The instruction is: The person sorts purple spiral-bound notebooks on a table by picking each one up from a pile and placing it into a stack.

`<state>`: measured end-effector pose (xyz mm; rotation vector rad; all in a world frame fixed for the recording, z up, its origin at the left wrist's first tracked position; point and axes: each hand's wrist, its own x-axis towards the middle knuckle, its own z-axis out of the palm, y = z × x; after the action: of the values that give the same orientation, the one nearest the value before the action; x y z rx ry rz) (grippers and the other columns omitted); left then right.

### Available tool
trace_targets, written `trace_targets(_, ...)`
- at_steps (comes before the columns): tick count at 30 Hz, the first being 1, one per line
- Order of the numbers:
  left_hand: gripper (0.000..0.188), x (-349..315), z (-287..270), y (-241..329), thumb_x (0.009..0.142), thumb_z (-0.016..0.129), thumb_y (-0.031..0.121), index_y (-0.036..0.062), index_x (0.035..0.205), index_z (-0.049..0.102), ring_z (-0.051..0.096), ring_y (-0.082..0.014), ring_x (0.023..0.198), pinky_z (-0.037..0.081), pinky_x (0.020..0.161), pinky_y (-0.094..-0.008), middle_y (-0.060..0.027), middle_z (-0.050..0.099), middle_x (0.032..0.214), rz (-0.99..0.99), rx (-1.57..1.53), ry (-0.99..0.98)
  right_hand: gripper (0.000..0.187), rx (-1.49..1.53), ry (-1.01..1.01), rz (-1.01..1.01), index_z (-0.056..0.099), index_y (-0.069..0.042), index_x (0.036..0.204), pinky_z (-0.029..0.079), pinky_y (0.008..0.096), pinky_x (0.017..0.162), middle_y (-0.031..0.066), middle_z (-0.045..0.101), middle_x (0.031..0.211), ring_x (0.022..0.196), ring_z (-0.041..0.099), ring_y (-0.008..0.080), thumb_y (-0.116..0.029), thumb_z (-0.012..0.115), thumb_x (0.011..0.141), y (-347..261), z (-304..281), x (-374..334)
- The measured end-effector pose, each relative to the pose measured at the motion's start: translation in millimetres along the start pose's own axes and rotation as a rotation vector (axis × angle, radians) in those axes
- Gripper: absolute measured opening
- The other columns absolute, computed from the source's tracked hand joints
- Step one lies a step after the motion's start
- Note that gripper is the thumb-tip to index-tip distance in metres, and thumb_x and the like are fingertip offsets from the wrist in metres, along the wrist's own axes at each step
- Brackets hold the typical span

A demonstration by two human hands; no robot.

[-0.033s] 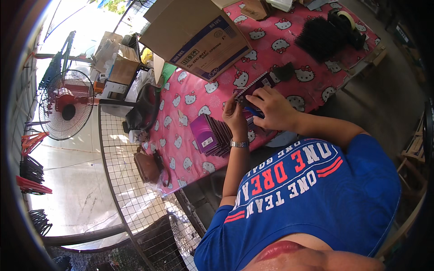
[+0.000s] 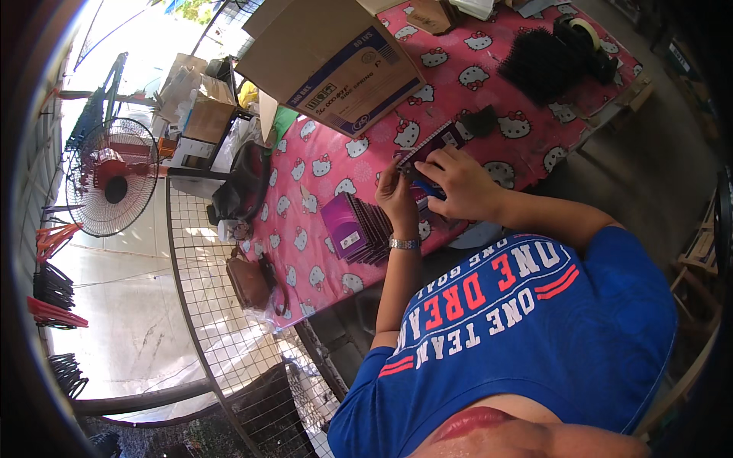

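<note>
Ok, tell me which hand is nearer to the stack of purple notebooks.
Left. The left hand is close beside the stack of purple notebooks, on its right; the right hand is farther right, beyond the left hand.

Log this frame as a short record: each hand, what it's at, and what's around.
Left hand: fingers at the bound edge of a dark purple notebook; exact grip unclear
Right hand: holding a blue-handled tool over the notebook; tool tip hidden
Beside left hand: stack of purple notebooks
Surface: pink patterned table cover
Beyond hands: open cardboard carton
Far right of table: black bristly pile
Off table, left: fan
</note>
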<state>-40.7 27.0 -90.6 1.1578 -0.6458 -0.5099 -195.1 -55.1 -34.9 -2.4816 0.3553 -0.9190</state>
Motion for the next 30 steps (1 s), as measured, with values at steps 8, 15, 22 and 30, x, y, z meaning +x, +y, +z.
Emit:
trace_targets(8,0.024,-10.3,-13.4,3.0,0.089,0.060,-0.004,-0.0030,0.113,0.066,0.063,-0.0110,0.088,0.054,0.075,-0.0252,-0.0071,0.066,0.100,0.182,0.237,0.130,0.039,1.327,-0.432,0.735,0.056,-0.003,0.124,0.050,0.0347,0.085,0.0092,0.057,0.103,0.099,0.059,0.0189,-0.015,0.060,0.087,-3.8,10.2,6.9)
trace_targets(15,0.011,-34.1,-71.3,93.3,0.088,0.063,0.001,-0.0006,0.099,0.062,0.063,-0.0148,0.074,0.056,0.047,-0.0268,-0.0049,0.062,0.082,0.149,0.094,0.673,0.055,0.254,-0.082,0.377,0.054,-0.005,0.125,0.046,0.0420,0.092,0.0170,0.057,0.111,0.106,0.057,0.0327,-0.023,0.070,0.077,94.9,-5.9,-49.0)
trace_targets(22,0.022,-74.8,-133.6,81.0,0.083,0.074,0.014,-0.0038,0.095,0.067,0.061,-0.0198,0.074,0.049,0.071,-0.0318,-0.0103,0.067,0.087,0.081,1.049,0.794,0.052,-0.436,-0.156,0.322,0.056,-0.004,0.119,0.043,0.0488,0.092,0.0181,0.055,0.107,0.108,0.052,0.0379,-0.032,0.069,0.077,167.7,10.0,-90.2)
trace_targets(30,0.023,-48.8,-100.7,82.4,0.080,0.073,0.014,0.0031,0.099,0.069,0.061,-0.0270,0.089,0.047,0.082,-0.0381,-0.0121,0.067,0.093,0.430,1.535,0.559,0.016,-1.008,0.184,0.422,0.060,-0.007,0.098,0.050,0.0379,0.077,0.0106,0.057,0.097,0.092,0.061,0.0254,-0.020,0.055,0.089,325.0,-75.6,-27.5)
